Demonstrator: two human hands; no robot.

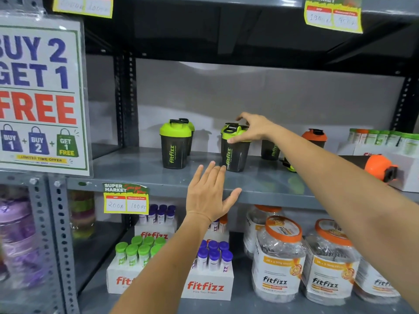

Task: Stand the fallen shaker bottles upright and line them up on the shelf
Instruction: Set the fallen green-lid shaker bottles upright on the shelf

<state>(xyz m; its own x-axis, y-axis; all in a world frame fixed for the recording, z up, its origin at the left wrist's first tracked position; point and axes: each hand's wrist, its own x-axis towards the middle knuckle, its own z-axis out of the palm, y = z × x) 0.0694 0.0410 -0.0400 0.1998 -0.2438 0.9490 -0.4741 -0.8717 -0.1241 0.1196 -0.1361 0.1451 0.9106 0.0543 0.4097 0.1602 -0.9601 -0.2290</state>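
On the grey shelf [140, 175] a dark shaker bottle with a green lid [174, 145] stands upright at the left, another just behind it. My right hand [250, 129] grips the green lid of a second upright shaker [234, 155] at the middle. My left hand [209, 193] hovers open, fingers spread, in front of that bottle's base, not touching it. Behind my right arm stand a dark shaker [269, 150] and an orange-lidded shaker [315, 138]. An orange-lidded shaker [376, 166] lies on its side at the right, and a green-lidded one [289, 165] lies mostly hidden by my forearm.
White boxes of tubes [385, 143] fill the shelf's right end. A "Buy 2 Get 1 Free" sign [38, 96] hangs at the left. The shelf below holds Fitfizz tube boxes [207, 284] and clear jars [278, 261]. A price tag [125, 198] is stuck on the shelf edge.
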